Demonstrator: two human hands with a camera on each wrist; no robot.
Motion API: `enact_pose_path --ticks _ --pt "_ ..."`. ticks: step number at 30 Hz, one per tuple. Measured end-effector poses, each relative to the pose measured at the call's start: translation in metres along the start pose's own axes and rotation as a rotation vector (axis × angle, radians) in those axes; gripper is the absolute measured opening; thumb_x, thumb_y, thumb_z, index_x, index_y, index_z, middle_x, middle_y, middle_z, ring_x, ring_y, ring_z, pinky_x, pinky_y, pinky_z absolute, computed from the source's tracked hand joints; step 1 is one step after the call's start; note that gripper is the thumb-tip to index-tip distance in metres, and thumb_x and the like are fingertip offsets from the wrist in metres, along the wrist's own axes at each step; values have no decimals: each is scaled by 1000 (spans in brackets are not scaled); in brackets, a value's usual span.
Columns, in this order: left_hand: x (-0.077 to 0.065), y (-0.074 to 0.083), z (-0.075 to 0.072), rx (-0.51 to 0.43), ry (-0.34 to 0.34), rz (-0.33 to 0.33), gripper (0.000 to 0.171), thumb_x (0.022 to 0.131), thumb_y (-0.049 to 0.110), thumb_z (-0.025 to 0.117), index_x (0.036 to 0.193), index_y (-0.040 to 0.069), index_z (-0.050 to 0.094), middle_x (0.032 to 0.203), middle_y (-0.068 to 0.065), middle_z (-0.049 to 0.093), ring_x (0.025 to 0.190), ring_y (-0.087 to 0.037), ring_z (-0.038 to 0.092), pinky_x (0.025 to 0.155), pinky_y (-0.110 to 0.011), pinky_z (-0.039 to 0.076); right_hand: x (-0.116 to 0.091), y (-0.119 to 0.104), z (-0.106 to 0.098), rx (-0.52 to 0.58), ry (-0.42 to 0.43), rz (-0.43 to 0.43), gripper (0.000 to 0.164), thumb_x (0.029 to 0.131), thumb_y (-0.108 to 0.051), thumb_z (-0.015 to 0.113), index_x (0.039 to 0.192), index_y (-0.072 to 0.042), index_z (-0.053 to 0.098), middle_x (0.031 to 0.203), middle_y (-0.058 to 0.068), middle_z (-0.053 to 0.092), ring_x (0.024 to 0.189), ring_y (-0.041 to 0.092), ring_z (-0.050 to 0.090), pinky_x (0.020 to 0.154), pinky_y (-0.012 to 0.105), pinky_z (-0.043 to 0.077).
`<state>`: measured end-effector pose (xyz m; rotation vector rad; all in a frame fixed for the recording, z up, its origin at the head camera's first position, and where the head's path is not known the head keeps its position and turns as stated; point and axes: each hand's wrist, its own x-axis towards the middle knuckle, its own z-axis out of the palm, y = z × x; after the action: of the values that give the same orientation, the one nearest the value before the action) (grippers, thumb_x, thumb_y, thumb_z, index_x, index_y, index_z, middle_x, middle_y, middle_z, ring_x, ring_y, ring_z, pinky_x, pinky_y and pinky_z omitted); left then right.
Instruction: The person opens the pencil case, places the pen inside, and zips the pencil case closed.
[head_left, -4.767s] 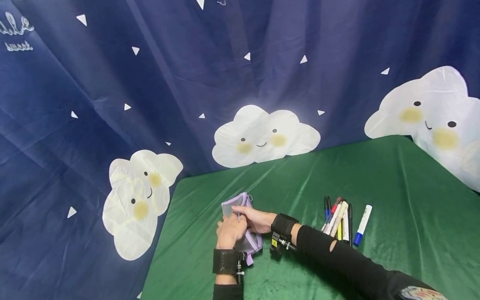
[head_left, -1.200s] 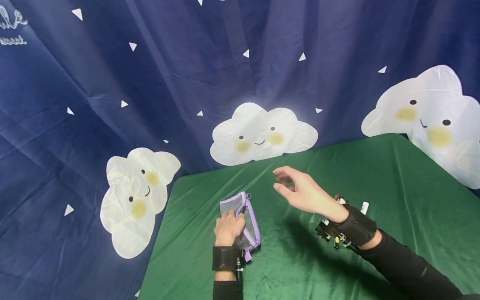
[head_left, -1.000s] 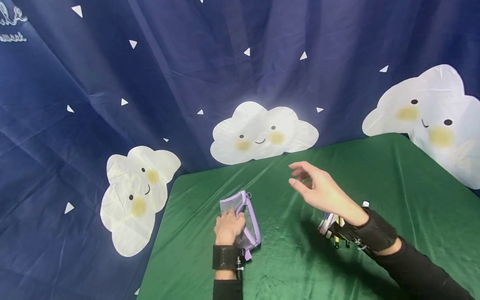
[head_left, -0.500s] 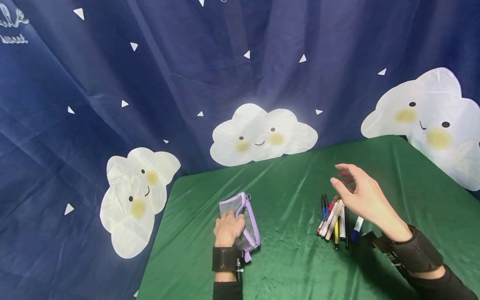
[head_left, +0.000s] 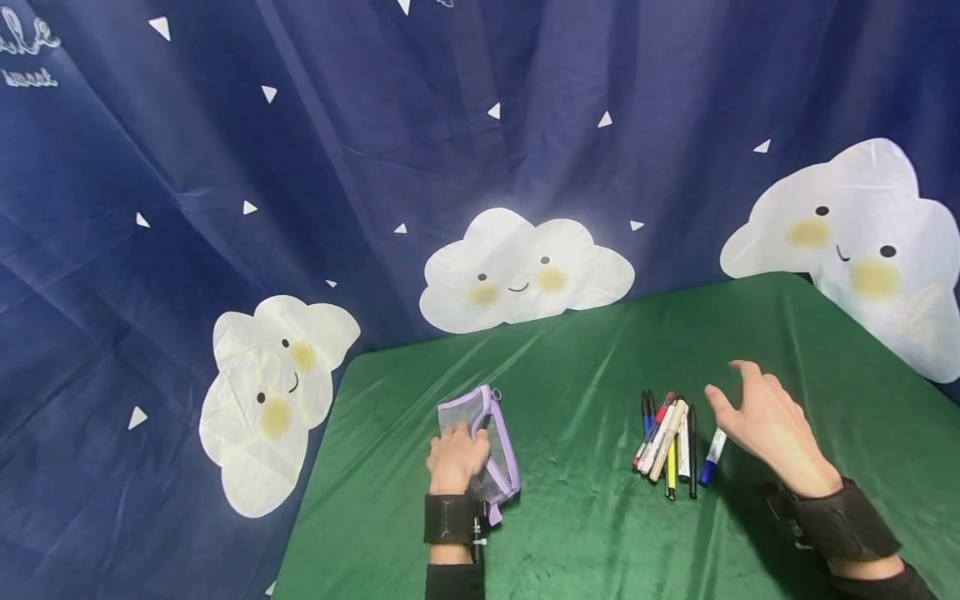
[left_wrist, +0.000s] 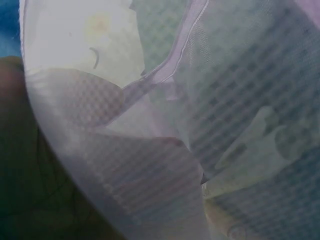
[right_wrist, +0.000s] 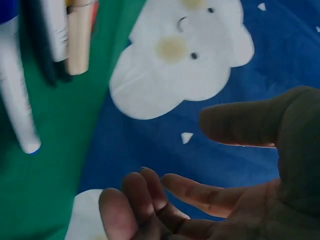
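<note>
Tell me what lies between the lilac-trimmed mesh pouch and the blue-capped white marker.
In the head view, a bunch of slim multicoloured pens lies on the green cloth between the pouch and the marker, nearer the marker.

Just behind the bare fingers (head_left: pixel 454 430) of the left hand (head_left: pixel 456 460), a broad black cuff (head_left: pixel 442 520) circled the wrist, a thin pale line running down its back. On its thumb side sat a small dark mount (head_left: pixel 477 523) with a silvery fitting. Farther from those fingers came a black sleeve (head_left: pixel 455 582). Back from the right hand's (head_left: pixel 772 425) fingers, a matching cuff (head_left: pixel 843 521) preceded another black sleeve.
</note>
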<state>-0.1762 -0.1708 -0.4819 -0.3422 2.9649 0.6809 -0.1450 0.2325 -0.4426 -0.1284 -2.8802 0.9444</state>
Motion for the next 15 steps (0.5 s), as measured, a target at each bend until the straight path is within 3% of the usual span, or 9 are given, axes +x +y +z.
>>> enact_pose_path --ticks 6,15 --pt "0 -1 1 -2 -3 -5 52 96 35 47 133 0 60 139 -27 58 114 -50 55 91 -67 48 6 14 6 -79 -100 142 78 101 -43 49 149 13 25 131 47 44 104 64 51 70 66 46" --pt "0 -1 1 -6 0 -3 52 96 35 48 133 0 60 139 -26 59 113 -49 55 90 -66 48 15 27 17 -128 -251 225 83 98 -42 53 142 20 20 120 50 50 99 65 54 68 63 47"
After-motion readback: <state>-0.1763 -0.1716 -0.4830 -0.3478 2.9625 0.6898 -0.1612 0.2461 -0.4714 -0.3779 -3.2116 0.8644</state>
